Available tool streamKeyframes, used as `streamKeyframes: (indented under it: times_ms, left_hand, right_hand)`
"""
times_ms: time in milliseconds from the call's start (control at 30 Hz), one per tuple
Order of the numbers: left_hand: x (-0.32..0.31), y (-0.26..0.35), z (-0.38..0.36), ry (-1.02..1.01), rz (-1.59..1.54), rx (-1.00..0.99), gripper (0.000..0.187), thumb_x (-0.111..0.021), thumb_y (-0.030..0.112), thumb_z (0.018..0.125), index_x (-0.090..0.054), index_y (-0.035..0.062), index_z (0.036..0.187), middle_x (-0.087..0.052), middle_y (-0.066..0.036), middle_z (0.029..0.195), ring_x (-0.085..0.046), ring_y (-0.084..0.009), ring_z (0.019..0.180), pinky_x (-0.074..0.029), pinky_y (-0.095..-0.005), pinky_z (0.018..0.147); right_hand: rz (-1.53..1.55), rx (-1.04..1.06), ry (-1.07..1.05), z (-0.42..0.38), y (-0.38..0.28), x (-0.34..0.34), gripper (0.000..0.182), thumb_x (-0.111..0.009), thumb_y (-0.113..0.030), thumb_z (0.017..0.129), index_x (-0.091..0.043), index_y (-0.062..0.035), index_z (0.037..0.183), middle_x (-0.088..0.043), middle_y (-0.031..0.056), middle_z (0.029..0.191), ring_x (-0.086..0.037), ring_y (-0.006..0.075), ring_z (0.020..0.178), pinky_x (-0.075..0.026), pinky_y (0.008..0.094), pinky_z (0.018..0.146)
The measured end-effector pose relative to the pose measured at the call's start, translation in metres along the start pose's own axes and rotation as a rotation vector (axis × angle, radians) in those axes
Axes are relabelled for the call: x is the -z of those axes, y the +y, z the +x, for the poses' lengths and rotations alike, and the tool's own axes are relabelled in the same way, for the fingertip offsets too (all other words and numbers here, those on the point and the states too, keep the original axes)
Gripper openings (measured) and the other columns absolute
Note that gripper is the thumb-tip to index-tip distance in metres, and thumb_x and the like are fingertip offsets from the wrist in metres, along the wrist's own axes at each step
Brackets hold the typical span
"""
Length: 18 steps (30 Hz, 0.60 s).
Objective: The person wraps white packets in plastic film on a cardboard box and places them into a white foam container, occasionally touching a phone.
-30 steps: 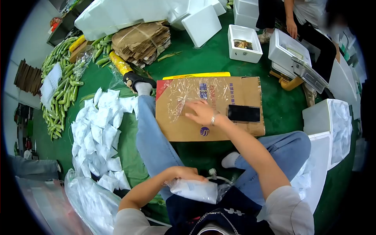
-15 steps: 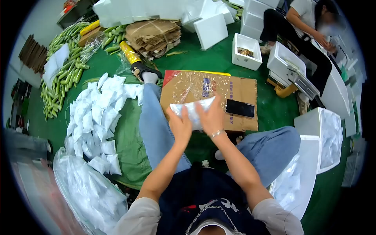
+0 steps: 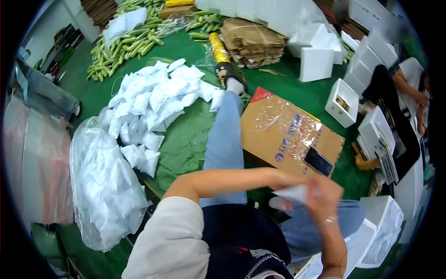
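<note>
Over my bent right leg, my right hand (image 3: 326, 195), with a bracelet at its wrist, is closed on a white packet (image 3: 292, 192). My left hand (image 3: 297, 180) reaches across to the same packet and grips it beside the right; motion blurs the fingers of both. Just beyond them lies a cardboard box (image 3: 262, 125) with clear film on top and a dark phone (image 3: 318, 161) near its right corner. Similar white packets (image 3: 151, 100) are heaped on a green sheet (image 3: 186, 139) to my left.
A clear bag of white packets (image 3: 102, 186) stands at left. Green produce (image 3: 125, 51) and stacked flattened cardboard (image 3: 253, 42) lie at the back. White foam boxes (image 3: 343, 102), a scale (image 3: 388, 160) and a seated person (image 3: 411, 83) are at right.
Both hands have moved from above the cardboard box towards my right knee with the packet. The view has turned, so the surroundings appear shifted and tilted.
</note>
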<state>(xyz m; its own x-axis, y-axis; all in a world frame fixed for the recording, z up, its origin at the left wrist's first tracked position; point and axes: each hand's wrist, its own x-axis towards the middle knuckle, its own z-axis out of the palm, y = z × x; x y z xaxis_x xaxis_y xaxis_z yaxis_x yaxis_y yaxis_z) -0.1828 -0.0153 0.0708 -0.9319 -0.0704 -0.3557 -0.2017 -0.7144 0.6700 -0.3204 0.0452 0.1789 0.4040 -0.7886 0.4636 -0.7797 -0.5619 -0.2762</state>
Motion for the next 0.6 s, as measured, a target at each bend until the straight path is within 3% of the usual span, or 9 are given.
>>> streamKeyframes:
  times_ms: [67, 167, 233, 267, 333, 400, 467, 533, 600]
  left_hand:
    - [-0.034, 0.015, 0.028, 0.069, 0.246, -0.358, 0.075, -0.026, 0.068, 0.09, -0.028, 0.0165, 0.145, -0.057, -0.023, 0.112, -0.067, -0.0329, 0.066, -0.058, -0.0352, 0.044]
    - [-0.082, 0.052, 0.045, 0.02, 0.974, -0.626, 0.056, -0.049, 0.031, 0.092, -0.031, 0.0119, 0.141, -0.062, -0.023, 0.098, -0.065, -0.0267, 0.055, -0.054, -0.0337, 0.047]
    - [-0.091, 0.044, 0.061, -0.032, 0.892, -0.944, 0.042, -0.055, 0.024, 0.088, -0.049, 0.0044, 0.125, -0.063, -0.019, 0.097, -0.065, -0.0274, 0.07, -0.053, -0.0363, 0.065]
    - [-0.096, 0.043, 0.036, -0.007, 0.809, -1.105, 0.038, -0.058, 0.023, 0.087, -0.054, 0.002, 0.118, -0.064, -0.017, 0.098, -0.065, -0.0272, 0.078, -0.052, -0.038, 0.073]
    - [-0.054, 0.063, -0.025, 0.153, 0.668, -1.037, 0.03, -0.061, 0.019, 0.084, -0.06, 0.0003, 0.107, -0.064, -0.015, 0.099, -0.06, -0.0266, 0.094, -0.049, -0.0386, 0.081]
    - [0.049, 0.049, -0.071, 0.918, 1.131, -1.301, 0.022, -0.061, 0.017, 0.084, -0.064, 0.0014, 0.1, -0.065, -0.012, 0.097, -0.063, -0.0264, 0.083, -0.051, -0.0367, 0.076]
    - [0.163, 0.027, -0.14, 1.371, 0.074, -1.126, 0.018, -0.055, 0.01, 0.083, -0.062, 0.0011, 0.096, -0.063, -0.015, 0.082, -0.062, -0.029, 0.076, -0.05, -0.0365, 0.069]
    - [0.264, -0.01, -0.208, 2.219, 0.549, -0.579, 0.03, -0.06, 0.017, 0.08, -0.06, -0.0026, 0.103, -0.063, -0.018, 0.088, -0.062, -0.034, 0.085, -0.05, -0.0423, 0.076]
    - [0.352, -0.061, -0.233, 2.254, 0.548, 0.008, 0.051, -0.067, 0.03, 0.077, -0.053, -0.0059, 0.11, -0.055, -0.026, 0.112, -0.053, -0.041, 0.108, -0.046, -0.0469, 0.09]
  right_hand:
    - [0.159, -0.308, 0.071, -0.001, 0.006, 0.04, 0.004, -0.058, -0.001, 0.081, -0.062, -0.0023, 0.083, -0.064, 0.0119, 0.073, -0.063, 0.0274, 0.065, -0.046, 0.0361, 0.059]
    - [0.035, -0.505, 0.094, -0.031, 0.04, 0.102, 0.014, -0.053, -0.009, 0.093, -0.058, 0.0019, 0.086, -0.057, 0.0069, 0.067, -0.054, 0.014, 0.063, -0.041, 0.0291, 0.059]
    - [0.021, -0.758, 0.296, -0.084, 0.101, 0.144, 0.017, -0.054, -0.01, 0.092, -0.057, 0.003, 0.082, -0.054, 0.0047, 0.064, -0.053, 0.0138, 0.059, -0.044, 0.0278, 0.058]
    - [-0.018, -0.909, 0.015, -0.082, 0.097, 0.176, 0.023, -0.053, -0.016, 0.092, -0.061, 0.0047, 0.086, -0.06, 0.0085, 0.071, -0.054, 0.0166, 0.067, -0.045, 0.0308, 0.066]
    - [-0.124, -1.072, -0.352, -0.092, 0.094, 0.221, 0.028, -0.053, -0.019, 0.09, -0.066, 0.0066, 0.09, -0.065, 0.0111, 0.077, -0.056, 0.0177, 0.074, -0.046, 0.0323, 0.072]
    - [-0.116, -1.224, -0.562, -0.143, 0.135, 0.249, 0.025, -0.055, -0.016, 0.087, -0.066, 0.0065, 0.089, -0.065, 0.0108, 0.075, -0.057, 0.0182, 0.073, -0.048, 0.0327, 0.071]
    - [-0.217, -1.218, -0.503, -0.179, 0.165, 0.246, 0.023, -0.054, -0.014, 0.087, -0.066, 0.0059, 0.089, -0.066, 0.013, 0.077, -0.06, 0.0218, 0.073, -0.049, 0.0351, 0.072]
    - [-0.434, -1.138, -0.343, -0.185, 0.194, 0.222, 0.021, -0.056, -0.015, 0.086, -0.067, 0.0024, 0.091, -0.067, 0.0135, 0.077, -0.061, 0.025, 0.074, -0.049, 0.0374, 0.075]
    - [-0.368, -0.932, -0.101, -0.254, 0.322, 0.201, 0.016, -0.052, -0.009, 0.087, -0.053, 0.0024, 0.076, -0.051, 0.0063, 0.057, -0.049, 0.0148, 0.045, -0.043, 0.0312, 0.046]
